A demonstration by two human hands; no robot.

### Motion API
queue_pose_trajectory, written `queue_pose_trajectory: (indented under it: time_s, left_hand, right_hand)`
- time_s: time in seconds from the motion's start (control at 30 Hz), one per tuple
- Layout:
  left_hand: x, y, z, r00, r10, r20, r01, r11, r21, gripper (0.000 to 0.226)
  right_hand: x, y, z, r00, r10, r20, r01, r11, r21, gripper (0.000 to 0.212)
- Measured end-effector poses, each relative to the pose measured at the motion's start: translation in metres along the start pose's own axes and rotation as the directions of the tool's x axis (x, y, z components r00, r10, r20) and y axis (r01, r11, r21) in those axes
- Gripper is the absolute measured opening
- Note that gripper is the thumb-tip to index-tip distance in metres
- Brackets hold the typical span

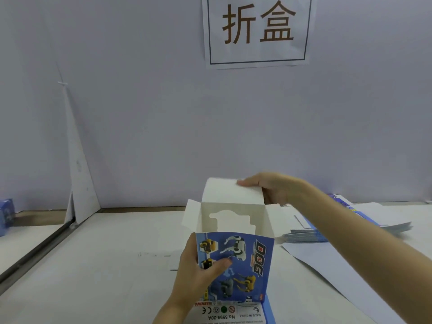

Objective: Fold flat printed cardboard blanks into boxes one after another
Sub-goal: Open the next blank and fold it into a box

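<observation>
Over the near part of the table (pixel 105 265), at 6 o'clock, the half-formed box (pixel 243 265) stands open. Its blue face reads "DOG", and below that, upside down, "WARNING", "No. 5599-20A" and "MADE IN CHINA" (the frame cuts off its bottom). The left hand (pixel 198 277) grips its left wall, thumb on the print, fingers hidden behind. The right hand (pixel 268 185) pinches the white lid flap (pixel 229 192) at 12 o'clock. Flat blanks (pixel 304 236) lie at 3 o'clock, their print unreadable. The wall sign (pixel 257 31) says "折盒".

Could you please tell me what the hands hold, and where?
Left hand grips the box by its blue printed side; right hand pinches its top flap.
</observation>
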State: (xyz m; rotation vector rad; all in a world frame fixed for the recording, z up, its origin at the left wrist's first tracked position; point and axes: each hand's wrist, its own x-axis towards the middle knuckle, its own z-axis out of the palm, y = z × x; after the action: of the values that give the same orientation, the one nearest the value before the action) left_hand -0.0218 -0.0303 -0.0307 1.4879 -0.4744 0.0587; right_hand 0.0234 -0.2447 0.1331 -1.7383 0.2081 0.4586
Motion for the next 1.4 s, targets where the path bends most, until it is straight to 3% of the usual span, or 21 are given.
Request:
queue_pose_trajectory:
  time_s: [0.1, 0.2, 0.27, 0.33, 0.4, 0.47, 0.5, 0.57, 0.63, 0.7, 0.8, 0.87, 1.0, 1.17, 1.4]
  left_hand:
    - [0.002, -0.002, 0.001, 1.0, -0.014, -0.011, 0.014, 1.0, -0.007, 0.059]
    - [0.003, -0.002, 0.003, 1.0, -0.016, -0.01, 0.016, 1.0, -0.006, 0.058]
    - [0.002, -0.003, 0.003, 1.0, -0.014, -0.007, 0.014, 1.0, -0.007, 0.057]
    - [0.002, -0.002, 0.003, 1.0, -0.01, -0.007, 0.01, 1.0, -0.009, 0.058]
    - [0.002, -0.002, 0.003, 1.0, -0.005, -0.009, 0.006, 1.0, 0.005, 0.058]
    - [0.002, -0.002, 0.003, 1.0, -0.017, -0.022, 0.017, 1.0, 0.013, 0.057]
    - [0.002, -0.003, 0.003, 0.999, -0.022, -0.032, 0.023, 1.0, 0.016, 0.056]
    - [0.003, -0.005, 0.003, 0.998, -0.033, -0.049, 0.034, 0.999, 0.028, 0.054]
    - [0.004, -0.006, 0.003, 0.998, -0.04, -0.049, 0.041, 0.999, 0.035, 0.054]
    - [0.003, -0.006, 0.003, 0.998, -0.041, -0.043, 0.042, 0.999, 0.032, 0.055]
    - [0.004, -0.004, 0.004, 0.997, -0.06, -0.05, 0.06, 0.998, 0.0, 0.06]
    - [0.004, -0.004, 0.004, 0.996, -0.073, -0.055, 0.073, 0.997, -0.006, 0.061]
    - [0.004, -0.004, 0.004, 0.996, -0.074, -0.054, 0.075, 0.997, 0.003, 0.058]
    - [0.003, -0.003, 0.005, 0.996, -0.073, -0.059, 0.074, 0.997, 0.014, 0.061]
    - [0.003, -0.001, 0.006, 0.995, -0.076, -0.061, 0.078, 0.997, 0.018, 0.065]
  right_hand:
    - [0.021, 0.03, 0.001, 0.989, 0.144, 0.045, -0.136, 0.981, -0.14, 0.021]
    - [0.032, 0.046, -0.005, 0.983, 0.136, 0.125, -0.144, 0.988, 0.052, 0.019]
    - [0.027, 0.043, -0.005, 0.992, 0.094, 0.088, -0.089, 0.995, -0.052, 0.018]
    - [0.021, 0.034, 0.0, 0.992, -0.1, -0.076, 0.087, 0.985, -0.15, 0.018]
    - [0.013, 0.024, 0.0, 0.93, -0.323, -0.174, 0.323, 0.946, -0.033, 0.018]
    - [0.003, 0.013, -0.001, 0.858, -0.498, -0.121, 0.512, 0.848, 0.136, 0.029]
    - [-0.002, 0.007, -0.002, 0.813, -0.576, -0.081, 0.582, 0.801, 0.142, 0.028]
    - [-0.01, 0.0, 0.0, 0.733, -0.678, -0.049, 0.679, 0.734, 0.002, 0.021]
    - [-0.016, -0.003, 0.005, 0.653, -0.752, -0.094, 0.734, 0.658, -0.167, 0.029]
    - [-0.02, -0.003, 0.008, 0.593, -0.798, -0.112, 0.766, 0.601, -0.227, 0.029]
    - [-0.032, -0.008, 0.015, 0.673, -0.739, -0.029, 0.724, 0.666, -0.181, 0.016]
    - [-0.033, -0.012, 0.016, 0.731, -0.682, -0.016, 0.674, 0.726, -0.141, 0.027]
    - [-0.035, -0.012, 0.015, 0.782, -0.623, 0.003, 0.618, 0.776, -0.128, 0.016]
    - [-0.034, -0.01, 0.021, 0.691, -0.706, -0.152, 0.68, 0.707, -0.194, 0.016]
    - [-0.03, -0.007, 0.03, 0.617, -0.758, -0.21, 0.675, 0.647, -0.355, 0.013]
